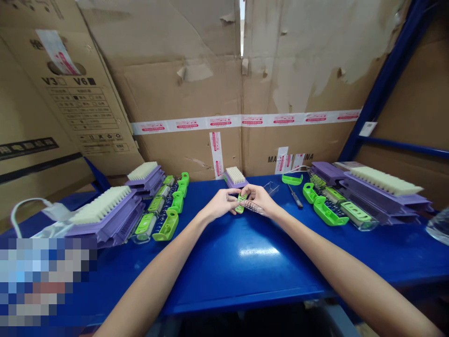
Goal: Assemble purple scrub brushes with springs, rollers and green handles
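Note:
My left hand [221,203] pinches the left side of a small light-green plastic part [241,207] above the middle of the blue table. On its other side, the fingers of my right hand [260,195] close on the same part. A thin metal coil spring [253,206] stretches from the green part along the right palm. Just behind the hands sits a purple block with a cream bristled top [235,175]. A clear plastic cover [271,188] lies behind my right hand. Fingertips partly hide the green part.
Rows of green caps [170,225], springs and clear-cased green pieces [144,225] flank purple bristled blocks [101,210] on the left. More green caps [328,213] and purple blocks [384,182] stand right. A screwdriver [295,196] lies near a green cap [292,179]. Cardboard walls [182,154] enclose the table [224,276].

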A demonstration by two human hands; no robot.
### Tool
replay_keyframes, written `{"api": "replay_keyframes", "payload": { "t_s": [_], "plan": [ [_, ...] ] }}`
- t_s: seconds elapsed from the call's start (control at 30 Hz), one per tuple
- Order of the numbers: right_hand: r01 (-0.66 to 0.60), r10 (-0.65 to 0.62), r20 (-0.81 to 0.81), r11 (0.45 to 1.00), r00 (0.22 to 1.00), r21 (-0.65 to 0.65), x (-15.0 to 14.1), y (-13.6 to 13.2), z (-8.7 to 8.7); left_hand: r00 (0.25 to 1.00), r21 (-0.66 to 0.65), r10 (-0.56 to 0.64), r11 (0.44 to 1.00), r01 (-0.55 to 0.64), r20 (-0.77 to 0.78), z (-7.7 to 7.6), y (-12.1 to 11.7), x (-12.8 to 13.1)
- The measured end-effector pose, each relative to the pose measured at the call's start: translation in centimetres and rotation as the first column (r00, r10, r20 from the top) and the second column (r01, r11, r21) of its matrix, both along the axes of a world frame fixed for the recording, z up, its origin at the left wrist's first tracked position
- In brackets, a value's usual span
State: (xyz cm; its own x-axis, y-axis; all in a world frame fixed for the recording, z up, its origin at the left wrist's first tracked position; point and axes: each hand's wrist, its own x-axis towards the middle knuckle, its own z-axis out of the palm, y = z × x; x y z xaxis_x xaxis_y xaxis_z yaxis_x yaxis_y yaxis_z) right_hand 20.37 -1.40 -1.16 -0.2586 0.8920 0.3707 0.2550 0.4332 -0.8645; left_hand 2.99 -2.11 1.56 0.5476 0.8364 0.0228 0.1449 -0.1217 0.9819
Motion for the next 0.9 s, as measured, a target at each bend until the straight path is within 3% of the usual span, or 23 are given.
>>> {"api": "replay_keyframes", "payload": {
  "t_s": [0.23, 0.37, 0.57, 0.77, 0.9],
  "plan": [
    [-0.056, 0.058, 0.015, 0.993, 0.998, -0.101, 0.3, -0.4, 0.0, 1.000, -0.087, 0.022, 0.996, -0.022, -0.001, -0.4, 0.0, 0.2],
    [-0.109, 0.110, 0.006, 0.990, 0.994, -0.089, 0.3, -0.7, 0.1, 0.998, -0.109, 0.061, 0.992, -0.060, 0.006, -0.2, -0.2, 0.2],
    [-0.089, 0.087, -0.015, 0.988, 0.996, -0.128, 0.0, -0.8, 0.5, 0.995, -0.137, 0.076, 0.988, -0.066, 0.065, -0.4, 0.1, -0.2],
    [-0.117, 0.092, -0.142, 0.976, 0.986, -0.182, -0.6, -1.5, 0.8, 0.965, -0.223, 0.186, 0.964, -0.143, 0.187, 0.0, 0.3, -0.5],
    [-0.066, 0.031, -0.187, 0.981, 0.982, -0.183, -1.2, -1.6, 0.5, 0.957, -0.212, 0.163, 0.971, -0.112, 0.241, 0.1, 0.1, -0.2]
  ]
}}
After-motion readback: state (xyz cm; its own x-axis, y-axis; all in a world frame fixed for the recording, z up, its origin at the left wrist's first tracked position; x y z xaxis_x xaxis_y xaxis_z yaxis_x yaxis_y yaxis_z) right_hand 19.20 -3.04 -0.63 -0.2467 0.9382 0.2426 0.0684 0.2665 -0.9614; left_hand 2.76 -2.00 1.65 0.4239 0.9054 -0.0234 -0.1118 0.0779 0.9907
